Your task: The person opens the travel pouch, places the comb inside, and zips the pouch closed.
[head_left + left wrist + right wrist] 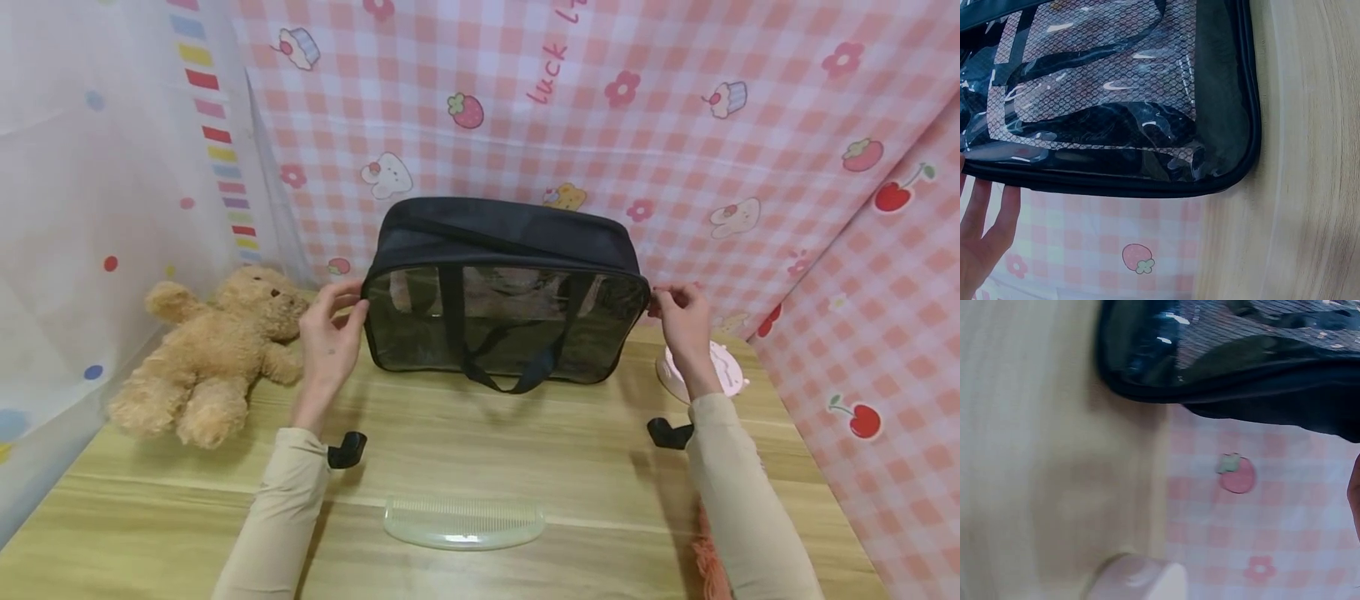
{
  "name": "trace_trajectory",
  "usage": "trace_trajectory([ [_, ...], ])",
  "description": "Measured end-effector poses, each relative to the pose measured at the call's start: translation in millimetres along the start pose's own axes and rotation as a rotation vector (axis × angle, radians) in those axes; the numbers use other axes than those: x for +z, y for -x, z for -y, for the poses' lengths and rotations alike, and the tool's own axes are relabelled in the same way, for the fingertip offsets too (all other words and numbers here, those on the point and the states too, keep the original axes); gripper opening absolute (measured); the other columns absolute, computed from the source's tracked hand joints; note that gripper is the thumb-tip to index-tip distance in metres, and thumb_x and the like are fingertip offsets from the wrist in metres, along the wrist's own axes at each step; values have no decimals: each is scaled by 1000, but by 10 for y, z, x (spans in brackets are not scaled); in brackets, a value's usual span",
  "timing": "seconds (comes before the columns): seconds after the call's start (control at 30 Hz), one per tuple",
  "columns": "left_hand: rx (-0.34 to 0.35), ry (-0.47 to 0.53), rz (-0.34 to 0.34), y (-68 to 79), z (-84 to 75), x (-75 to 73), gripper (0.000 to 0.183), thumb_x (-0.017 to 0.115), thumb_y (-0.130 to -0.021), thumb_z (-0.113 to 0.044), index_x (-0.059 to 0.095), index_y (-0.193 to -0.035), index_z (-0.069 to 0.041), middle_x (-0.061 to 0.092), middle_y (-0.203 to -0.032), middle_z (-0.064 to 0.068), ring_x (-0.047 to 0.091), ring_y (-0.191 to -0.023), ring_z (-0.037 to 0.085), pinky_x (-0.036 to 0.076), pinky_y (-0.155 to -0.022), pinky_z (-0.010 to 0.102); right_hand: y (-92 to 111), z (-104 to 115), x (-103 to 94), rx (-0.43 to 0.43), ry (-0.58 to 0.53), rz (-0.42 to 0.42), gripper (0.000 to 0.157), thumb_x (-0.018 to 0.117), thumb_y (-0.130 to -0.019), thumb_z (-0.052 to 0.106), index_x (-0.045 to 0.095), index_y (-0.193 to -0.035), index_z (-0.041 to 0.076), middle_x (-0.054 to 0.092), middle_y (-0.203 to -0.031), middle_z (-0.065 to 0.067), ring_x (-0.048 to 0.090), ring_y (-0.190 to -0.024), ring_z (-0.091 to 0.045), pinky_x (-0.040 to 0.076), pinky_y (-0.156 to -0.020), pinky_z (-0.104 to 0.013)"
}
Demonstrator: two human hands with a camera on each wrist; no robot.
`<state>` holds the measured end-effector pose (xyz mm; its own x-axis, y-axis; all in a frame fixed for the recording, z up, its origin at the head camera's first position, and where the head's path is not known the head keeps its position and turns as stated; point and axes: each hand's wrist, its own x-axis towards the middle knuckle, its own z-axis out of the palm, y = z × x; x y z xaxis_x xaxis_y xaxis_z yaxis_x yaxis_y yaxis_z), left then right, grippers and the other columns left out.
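A black toiletry bag [510,225] with a see-through front and two strap handles stands upright at the back of the table. My left hand [333,337] grips its left side near the upper corner, the thumb toward the front. In the left wrist view, fingers [1007,219] reach to the bag's dark piping. At the opposite upper corner, my right hand [686,321] pinches the bag's right edge with bent fingers. Only a sliver of that hand shows in the right wrist view. Through the clear panel, a mesh pocket [1116,75] shows inside the bag.
A tan teddy bear [217,358] lies to the left. The pale green comb [465,525] is near the front. Beyond my right wrist sits a round pink-white item [723,367], partly covered. Coral yarn-like strands [708,558] lie beside my right sleeve. Patterned cloth [525,125] hangs behind.
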<state>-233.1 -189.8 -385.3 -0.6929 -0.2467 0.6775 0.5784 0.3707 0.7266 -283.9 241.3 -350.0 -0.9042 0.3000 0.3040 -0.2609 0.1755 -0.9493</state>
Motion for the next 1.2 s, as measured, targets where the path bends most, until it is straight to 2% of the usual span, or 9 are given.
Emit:
trace_trajectory([
  [0.07, 1, 3, 11, 2, 4, -6, 21, 61, -91, -1, 65, -112, -1, 63, -108, 12, 62, -94, 25, 50, -73, 21, 4, 98, -3, -39, 12, 10, 12, 53, -89, -4, 57, -93, -15, 58, -66, 5, 56, -58, -6, 49, -57, -17],
  [0.2, 0, 2, 24, 11, -2, -13, 22, 62, -90, 0, 64, -112, 0, 63, -109, 13, 63, -94, 24, 50, -72, 20, -53, 128, -34, -85, 162, 25, 9, 54, -91, 3, 61, -91, -2, 57, -66, 8, 55, -59, -6, 47, -59, -18],
  [0.27, 1, 1, 29, 17, -6, -13, 22, 62, -90, 1, 64, -112, 1, 63, -109, 13, 63, -94, 24, 49, -71, 20, -92, 93, -66, -99, 222, 29, 10, 56, -91, 7, 63, -91, 0, 57, -66, 9, 55, -59, -7, 47, -60, -19],
  [0.43, 18, -3, 36, 20, -2, 10, 23, 61, -88, 8, 62, -111, 6, 62, -107, 20, 62, -92, 32, 49, -71, 22, -114, 148, -119, -112, 310, 51, 20, 55, -90, 9, 62, -97, -9, 57, -65, 10, 55, -59, -9, 45, -57, -17],
  [0.5, 27, 0, 36, 10, 4, 14, 23, 61, -88, 10, 62, -110, 7, 62, -106, 21, 62, -91, 34, 49, -71, 21, -118, 193, -121, -141, 345, 58, 19, 54, -90, 9, 62, -96, -8, 58, -65, 9, 55, -59, -9, 44, -55, -16],
  [0.7, 34, 17, 40, -9, -6, -35, 22, 62, -89, 3, 64, -111, 2, 64, -105, 16, 63, -91, 26, 49, -70, 19, -141, 345, -76, -237, 424, 95, 14, 54, -90, 10, 62, -91, -2, 59, -68, 8, 55, -59, -4, 45, -56, -15],
  [0.8, 51, 26, 42, -13, -6, -55, 22, 63, -89, 3, 65, -111, 2, 64, -104, 16, 64, -90, 27, 49, -69, 18, -165, 411, -56, -269, 442, 136, 15, 55, -90, 9, 62, -91, -4, 60, -69, 9, 57, -59, -4, 46, -57, -14],
  [0.97, 76, 26, 47, -16, 2, -67, 24, 64, -87, 6, 64, -110, 2, 64, -103, 17, 63, -89, 32, 50, -69, 20, -201, 509, -49, -324, 486, 222, 17, 54, -91, 7, 62, -91, -8, 61, -70, 1, 58, -59, -4, 45, -56, -12],
  [1.2, 71, 22, 62, -19, -14, -75, 24, 63, -88, 5, 64, -111, 1, 64, -102, 14, 63, -91, 29, 51, -71, 24, -186, 689, -13, -384, 617, 284, 12, 56, -89, 9, 63, -86, -1, 64, -72, -11, 54, -55, 0, 40, -52, -14],
])
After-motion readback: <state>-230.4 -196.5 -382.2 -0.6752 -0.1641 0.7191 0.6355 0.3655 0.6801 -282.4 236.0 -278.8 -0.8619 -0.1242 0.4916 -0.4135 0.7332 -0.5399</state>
